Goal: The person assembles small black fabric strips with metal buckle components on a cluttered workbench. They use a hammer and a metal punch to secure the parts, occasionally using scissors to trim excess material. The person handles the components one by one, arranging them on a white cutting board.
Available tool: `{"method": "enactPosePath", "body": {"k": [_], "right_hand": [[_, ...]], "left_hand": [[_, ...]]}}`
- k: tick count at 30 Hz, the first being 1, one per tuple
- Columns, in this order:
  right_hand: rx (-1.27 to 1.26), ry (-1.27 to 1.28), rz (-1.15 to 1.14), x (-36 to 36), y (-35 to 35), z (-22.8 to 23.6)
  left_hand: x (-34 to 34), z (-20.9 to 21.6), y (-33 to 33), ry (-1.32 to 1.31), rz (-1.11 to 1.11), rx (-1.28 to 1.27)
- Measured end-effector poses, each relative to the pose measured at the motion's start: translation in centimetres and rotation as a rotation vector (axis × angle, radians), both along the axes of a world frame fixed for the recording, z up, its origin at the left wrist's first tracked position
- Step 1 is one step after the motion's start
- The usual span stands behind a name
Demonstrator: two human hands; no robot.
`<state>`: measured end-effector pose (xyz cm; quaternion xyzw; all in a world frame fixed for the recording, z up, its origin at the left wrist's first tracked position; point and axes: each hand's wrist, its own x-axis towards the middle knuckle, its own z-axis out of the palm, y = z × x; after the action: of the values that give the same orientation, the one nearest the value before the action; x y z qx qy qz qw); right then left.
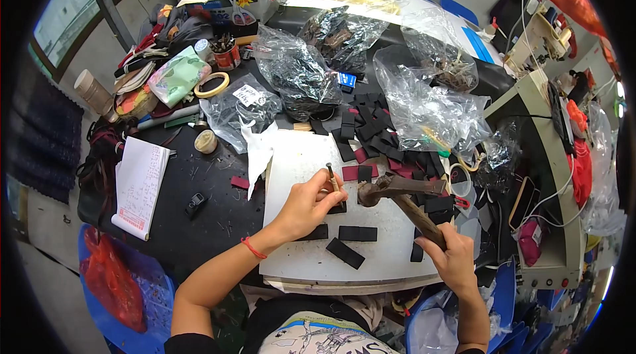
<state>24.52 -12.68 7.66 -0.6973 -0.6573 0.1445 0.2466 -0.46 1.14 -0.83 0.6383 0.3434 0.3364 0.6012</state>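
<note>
Hammer: a brown wooden handle under a dark, worn metal head, one end rounded and the other drawn out flat; it sits up and left of the right hand, rounded end toward the left hand
Rod: slim, dark at the top, paler along the shaft, standing nearly upright at the left hand's fingertips
Black pieces: flat, matt, oblong, with crisp edges; two lie in full view on the white board below the left hand, another is partly covered by that hand
Left hand: thumb and fingers pinched round the rod
Right hand: fingers wrapped round the lower handle
Count: one hammer, one rod, one notebook left of the left hand, one yellow tape roll beyond it
Heap: black pieces beyond both hands, overlapping too much to count
</note>
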Motion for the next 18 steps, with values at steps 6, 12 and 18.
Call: {"method": "enactPosePath", "body": {"k": [6,12,18], "right_hand": [[-0.003,0.061,-0.082,0.2,0.2,1.7],[0.053,0.059,0.037,-0.6,1.1,3.6],[-0.06,-0.121,0.073,-1.5,1.9,3.2]], "left_hand": [[0.2,1.3,-1.2,0.116,0.009,0.285],[1.0,0.0,-2.1,0.285,0.0,0.571],[-0.1,1.3,-0.1,-0.017,0.141,-0.042]]}}
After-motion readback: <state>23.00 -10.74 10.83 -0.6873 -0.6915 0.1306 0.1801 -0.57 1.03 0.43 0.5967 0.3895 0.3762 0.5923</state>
